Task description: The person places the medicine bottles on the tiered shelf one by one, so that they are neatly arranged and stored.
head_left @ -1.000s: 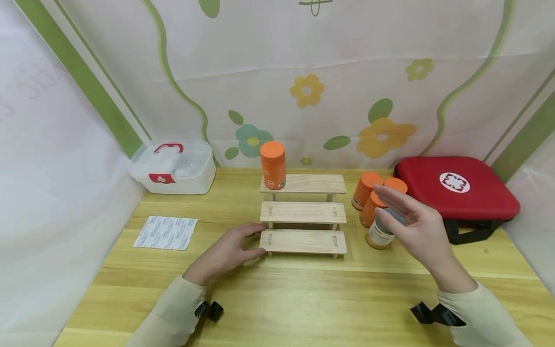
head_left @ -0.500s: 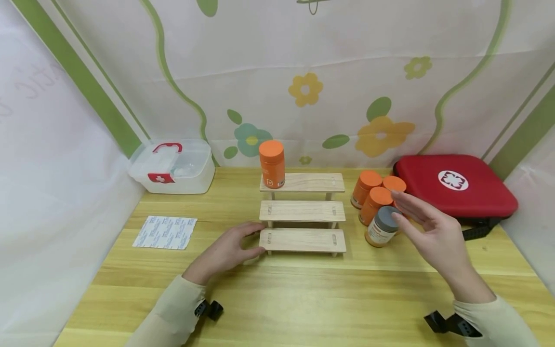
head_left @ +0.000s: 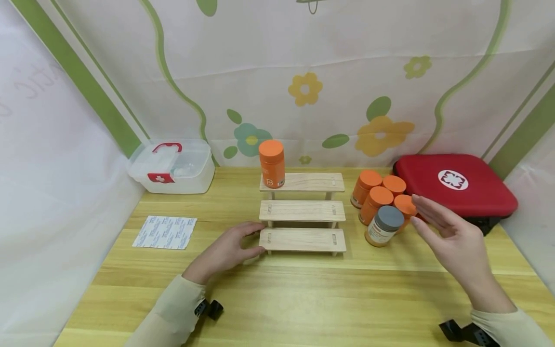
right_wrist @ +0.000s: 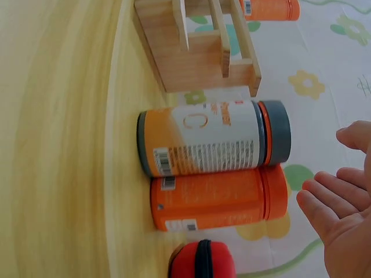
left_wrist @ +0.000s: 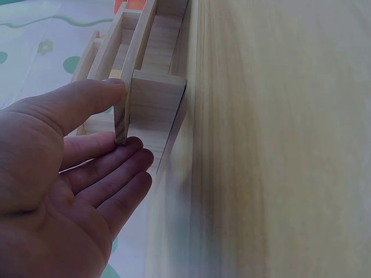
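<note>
Holding one end of the three-tier wooden stand with the left hand, apparently at an early stage.
Pinching the front tier between thumb and fingers; holding nothing in the right hand, fingers extended and thumb apart, just beside the bottles. Seemingly done: one orange-capped bottle on the top tier. Seemingly remaining on the table: four more orange bottles and a grey-capped "C" bottle.

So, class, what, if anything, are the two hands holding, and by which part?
The left hand holds the wooden stand by the left end of its lowest step. The right hand holds nothing, near the bottles.
</note>
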### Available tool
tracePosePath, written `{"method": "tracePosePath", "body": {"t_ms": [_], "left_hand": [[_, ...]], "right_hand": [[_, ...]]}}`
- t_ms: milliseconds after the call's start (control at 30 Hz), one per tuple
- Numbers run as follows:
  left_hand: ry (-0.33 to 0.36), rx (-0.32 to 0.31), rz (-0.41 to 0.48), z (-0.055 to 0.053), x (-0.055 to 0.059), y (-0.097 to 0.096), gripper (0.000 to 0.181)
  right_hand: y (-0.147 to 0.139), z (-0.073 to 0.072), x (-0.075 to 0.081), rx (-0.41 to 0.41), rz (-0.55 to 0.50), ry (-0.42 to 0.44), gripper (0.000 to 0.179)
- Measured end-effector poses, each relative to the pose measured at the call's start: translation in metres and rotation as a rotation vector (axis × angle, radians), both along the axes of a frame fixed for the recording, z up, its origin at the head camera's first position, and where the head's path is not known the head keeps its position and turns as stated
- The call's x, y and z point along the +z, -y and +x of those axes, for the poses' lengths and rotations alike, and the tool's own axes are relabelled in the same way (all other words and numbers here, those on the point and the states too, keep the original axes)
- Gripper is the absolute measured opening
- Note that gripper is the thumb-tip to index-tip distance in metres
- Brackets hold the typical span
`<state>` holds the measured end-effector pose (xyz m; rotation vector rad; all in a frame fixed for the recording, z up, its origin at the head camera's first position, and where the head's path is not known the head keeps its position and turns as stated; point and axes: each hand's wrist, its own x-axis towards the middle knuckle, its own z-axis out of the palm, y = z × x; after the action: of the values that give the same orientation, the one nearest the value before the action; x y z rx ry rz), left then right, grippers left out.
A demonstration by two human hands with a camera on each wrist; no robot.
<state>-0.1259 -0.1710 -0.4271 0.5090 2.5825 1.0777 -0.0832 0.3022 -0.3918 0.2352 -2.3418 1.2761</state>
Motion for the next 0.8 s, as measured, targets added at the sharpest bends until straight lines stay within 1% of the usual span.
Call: {"method": "tracePosePath", "body": {"t_ms": [167, 433, 567, 733, 800], "left_hand": [[0.003, 0.001, -0.004, 0.0, 0.0, 0.0, 0.062], [0.014, 0.009, -0.004, 0.0, -0.001, 0.0, 0.062], [0.023, 0.013, -0.007, 0.0, 0.0, 0.0, 0.062], [0.02, 0.01, -0.005, 0.0, 0.0, 0.0, 0.062], [0.017, 0.008, -0.003, 0.001, 0.0, 0.001, 0.062]], "right_hand": [[-0.01, 0.0, -0.005, -0.054, 0.004, 0.04, 0.057], [-0.019, -0.002, -0.014, -0.09, 0.023, 0.111, 0.057], [-0.023, -0.004, -0.019, -0.088, 0.037, 0.146, 0.058], [-0.029, -0.007, -0.024, -0.072, 0.021, 0.235, 0.063], [-0.031, -0.008, -0.026, -0.068, 0.016, 0.258, 0.065]]}}
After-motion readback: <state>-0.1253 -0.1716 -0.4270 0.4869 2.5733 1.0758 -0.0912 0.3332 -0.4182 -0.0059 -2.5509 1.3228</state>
